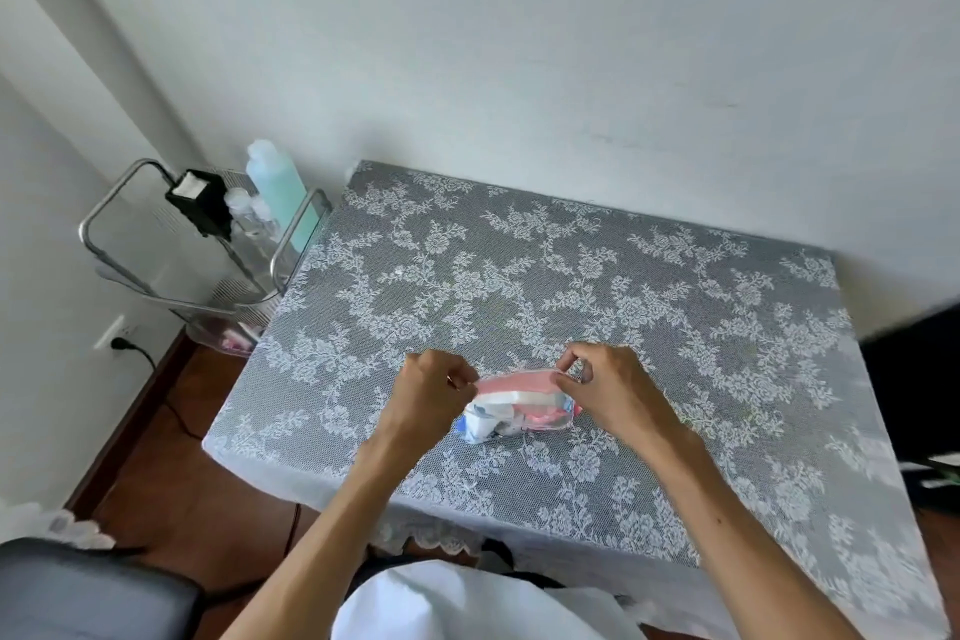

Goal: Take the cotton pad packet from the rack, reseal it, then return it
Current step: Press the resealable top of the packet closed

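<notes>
The cotton pad packet (517, 403), clear plastic with a pink top strip and white pads inside, rests on the lace-covered table (675, 307) near its front edge. My left hand (428, 392) pinches the left end of the pink strip. My right hand (608, 387) pinches the right end between thumb and forefinger. The metal rack (130, 234) stands to the left of the table, against the wall corner.
On the rack sit a black box (200, 200), a tall pale green bottle (278, 192) and small clear bottles (249, 213). A lower shelf holds pink items (234, 338). A wall socket with a plug (117, 335) is lower left. A dark object (919, 379) borders the table's right side.
</notes>
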The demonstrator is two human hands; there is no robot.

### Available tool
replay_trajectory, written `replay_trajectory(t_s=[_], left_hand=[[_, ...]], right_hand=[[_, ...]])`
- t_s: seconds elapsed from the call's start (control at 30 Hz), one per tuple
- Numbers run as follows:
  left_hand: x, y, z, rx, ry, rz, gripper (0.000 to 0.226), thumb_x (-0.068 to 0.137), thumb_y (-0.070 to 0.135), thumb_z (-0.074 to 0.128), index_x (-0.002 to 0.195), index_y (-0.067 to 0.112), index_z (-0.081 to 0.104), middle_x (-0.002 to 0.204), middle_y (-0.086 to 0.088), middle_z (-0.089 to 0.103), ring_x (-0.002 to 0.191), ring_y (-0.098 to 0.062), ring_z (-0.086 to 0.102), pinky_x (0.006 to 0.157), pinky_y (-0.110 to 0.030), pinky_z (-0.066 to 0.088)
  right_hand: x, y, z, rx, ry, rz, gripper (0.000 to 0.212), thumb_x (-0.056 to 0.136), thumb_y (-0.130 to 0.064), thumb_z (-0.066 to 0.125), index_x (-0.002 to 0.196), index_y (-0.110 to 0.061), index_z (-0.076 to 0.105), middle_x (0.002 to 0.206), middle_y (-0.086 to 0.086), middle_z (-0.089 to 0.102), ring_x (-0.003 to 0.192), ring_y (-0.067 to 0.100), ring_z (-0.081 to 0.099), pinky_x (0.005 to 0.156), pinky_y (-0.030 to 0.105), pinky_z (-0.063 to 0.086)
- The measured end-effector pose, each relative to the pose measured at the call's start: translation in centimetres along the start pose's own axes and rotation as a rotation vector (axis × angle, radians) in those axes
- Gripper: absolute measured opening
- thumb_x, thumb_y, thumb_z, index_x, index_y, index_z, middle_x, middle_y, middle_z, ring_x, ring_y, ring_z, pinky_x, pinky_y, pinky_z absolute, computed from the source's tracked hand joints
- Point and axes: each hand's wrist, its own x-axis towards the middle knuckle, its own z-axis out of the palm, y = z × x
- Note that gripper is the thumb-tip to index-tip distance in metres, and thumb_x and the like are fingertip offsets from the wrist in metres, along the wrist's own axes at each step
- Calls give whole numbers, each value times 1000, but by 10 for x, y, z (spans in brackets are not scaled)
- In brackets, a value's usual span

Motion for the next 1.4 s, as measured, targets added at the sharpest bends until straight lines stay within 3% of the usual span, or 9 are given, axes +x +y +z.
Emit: replay_trajectory(t_s=[0.27, 0.43, 0.6, 0.67, 0.77, 0.9, 1.0, 1.2, 1.4], left_hand=[[6, 17, -13, 313, -39, 173, 18, 83, -3, 60, 86, 12, 69, 86, -5, 69, 74, -19, 65, 69, -38, 58], [11, 13, -15, 361, -70, 119, 21, 79, 0, 63, 79, 20, 65, 80, 1, 67, 64, -13, 61, 57, -25, 48], [12, -2, -21, 80, -113, 109, 17, 79, 6, 74, 81, 23, 70, 78, 10, 70, 63, -2, 63, 57, -12, 48], [7, -11, -20, 1, -48, 120, 11, 81, 10, 75, 87, 20, 74, 81, 9, 72, 66, 0, 65, 59, -12, 51], [0, -19, -14, -59, 71, 161, 12, 83, 12, 74, 94, 16, 75, 86, 5, 74, 72, -2, 68, 60, -19, 58], [-7, -24, -11, -8, 97, 270, 29, 79, 40, 76, 99, 18, 74, 93, 7, 73, 74, 2, 67, 64, -19, 58], [-10, -28, -11, 118, 16, 333, 48, 71, 47, 79, 110, 20, 70, 100, 10, 68, 76, 1, 62, 66, -16, 55], [-6, -28, -11, 189, 24, 386, 23, 84, 32, 71, 105, 22, 73, 98, 10, 67, 73, -1, 61, 66, -25, 58], [1, -27, -12, 257, 43, 428, 13, 88, 23, 68, 97, 17, 74, 95, 6, 69, 70, -2, 59, 65, -22, 56]], right_hand=[[-2, 14, -21, -76, -189, -18, 21, 84, -27, 72, 83, -41, 57, 64, -7, 59, 44, 6, 51, 38, 19, 46], [0, 6, -21, -23, -240, 15, 24, 83, -29, 73, 76, -46, 57, 71, -8, 62, 51, 3, 54, 41, 16, 46], [-5, 10, -24, 188, -249, 24, 6, 87, -34, 68, 90, -37, 64, 81, -6, 69, 62, 13, 65, 51, 27, 57], [-9, 11, -24, 227, -247, -9, 26, 83, -44, 67, 103, -27, 68, 84, -4, 69, 65, 19, 64, 58, 33, 56], [-14, 13, -19, 228, -262, -50, 48, 74, -44, 74, 118, -26, 63, 97, -3, 70, 74, 5, 64, 62, 16, 53], [-16, 13, -15, 205, -199, -79, 37, 80, -26, 75, 116, -21, 67, 100, -2, 69, 63, -6, 61, 50, 10, 47], [-16, 11, -17, 163, -143, -70, 27, 86, -27, 69, 112, -19, 69, 92, -9, 68, 48, 8, 55, 41, 19, 45], [-14, 13, -20, 90, -130, -88, 26, 88, -28, 67, 111, -15, 70, 76, -19, 59, 45, 4, 53, 40, 16, 42], [-13, 15, -18, 41, -126, -111, 26, 88, -23, 67, 113, -17, 68, 78, -9, 65, 48, 4, 57, 41, 18, 46]])
